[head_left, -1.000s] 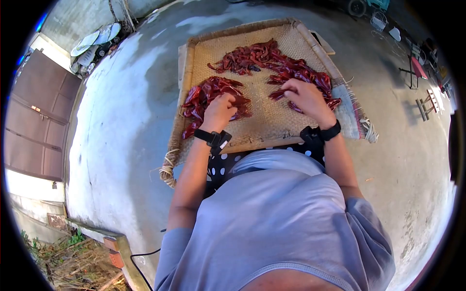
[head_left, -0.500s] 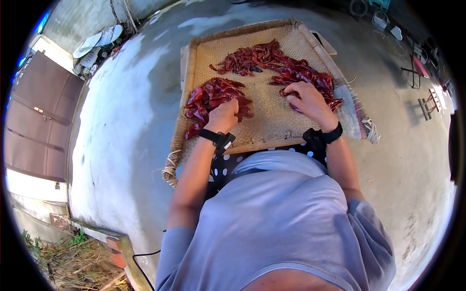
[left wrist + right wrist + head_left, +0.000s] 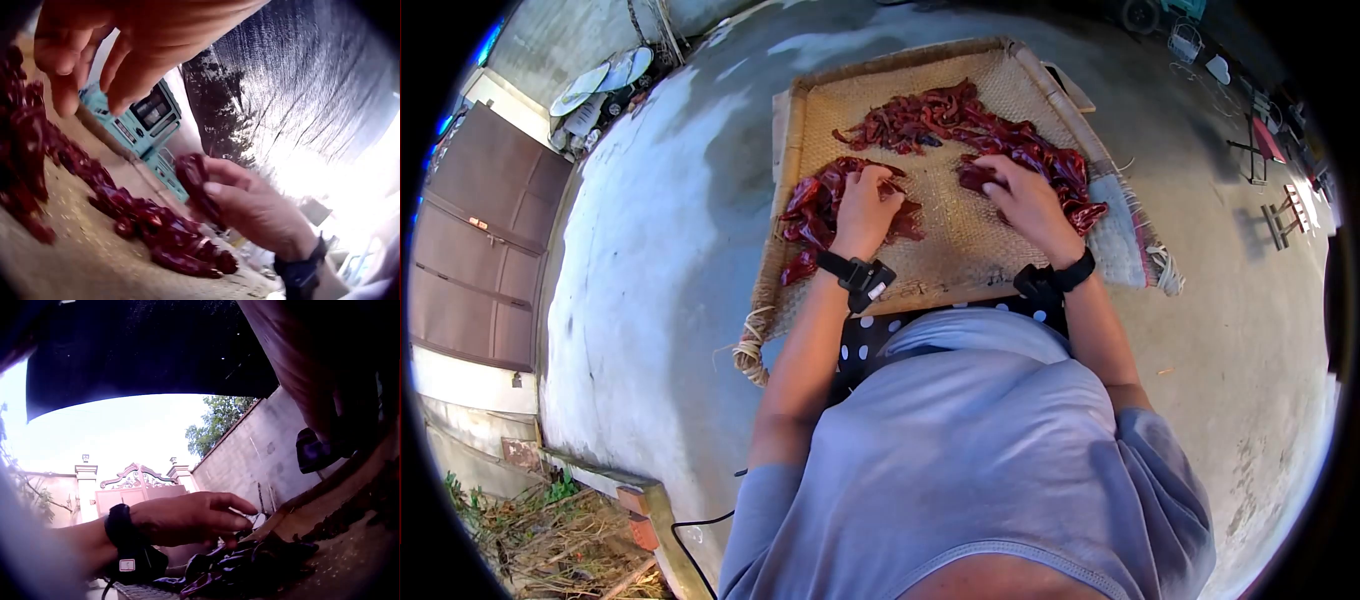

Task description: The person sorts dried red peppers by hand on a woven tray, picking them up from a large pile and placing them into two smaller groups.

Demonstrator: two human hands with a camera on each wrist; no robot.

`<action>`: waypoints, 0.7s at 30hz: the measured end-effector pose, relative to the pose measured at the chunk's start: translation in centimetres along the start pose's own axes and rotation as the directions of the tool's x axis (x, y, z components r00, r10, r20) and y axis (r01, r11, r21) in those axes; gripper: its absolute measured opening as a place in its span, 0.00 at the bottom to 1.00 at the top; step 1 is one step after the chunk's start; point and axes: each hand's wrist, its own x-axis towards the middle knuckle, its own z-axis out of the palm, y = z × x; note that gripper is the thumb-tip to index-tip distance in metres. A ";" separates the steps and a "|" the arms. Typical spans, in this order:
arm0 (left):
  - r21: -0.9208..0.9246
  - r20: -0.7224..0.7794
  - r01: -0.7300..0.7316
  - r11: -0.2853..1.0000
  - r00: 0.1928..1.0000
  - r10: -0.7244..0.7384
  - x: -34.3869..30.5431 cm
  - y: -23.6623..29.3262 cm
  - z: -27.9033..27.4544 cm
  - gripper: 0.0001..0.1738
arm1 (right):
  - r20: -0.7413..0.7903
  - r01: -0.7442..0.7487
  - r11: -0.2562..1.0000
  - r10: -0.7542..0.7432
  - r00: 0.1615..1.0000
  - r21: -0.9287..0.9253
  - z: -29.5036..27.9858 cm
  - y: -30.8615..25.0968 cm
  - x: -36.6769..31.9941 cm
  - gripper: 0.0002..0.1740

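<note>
Dried red chili peppers lie in piles on a woven tray (image 3: 940, 255) over the person's lap. At the tray's left side, the left hand (image 3: 868, 212) hovers over the left chili pile (image 3: 805, 215), its fingers hanging loosely. Nothing is between those fingers in the left wrist view. The right hand (image 3: 1032, 205) is beside the right chili pile (image 3: 1055, 165). Its thumb and fingers pinch a dark red chili pepper (image 3: 191, 178), raised above the pile in the left wrist view. A third heap of duller chilies (image 3: 900, 120) lies towards the tray's far edge.
A raised rim (image 3: 890, 62) borders the tray, with cord bindings (image 3: 748, 358) at its near left corner. Concrete floor (image 3: 630, 260) surrounds it. Small stools (image 3: 1285, 215) stand off to the right, brown metal doors (image 3: 485, 240) to the left.
The left hand has moved forward over its pile, and its fingers have loosened from a more curled pose. The right hand has shifted slightly left and forward, with a chili now showing at its fingertips.
</note>
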 end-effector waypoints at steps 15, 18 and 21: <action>0.198 0.160 0.052 0.979 0.983 -0.085 -0.3 -0.2 -0.5 0.21 | -0.089 -0.015 0.953 -0.013 0.996 -0.303 0.0 2.4 -0.2 0.17; -0.014 0.236 0.093 0.996 0.968 -0.087 -0.9 1.7 -1.2 0.23 | -0.019 0.175 0.983 -0.176 0.984 -0.047 1.6 1.4 0.0 0.20; -0.312 0.422 0.186 0.932 0.906 -0.040 -1.0 1.2 0.5 0.19 | 0.074 0.272 0.959 -0.266 0.961 -0.087 3.1 0.5 -0.4 0.24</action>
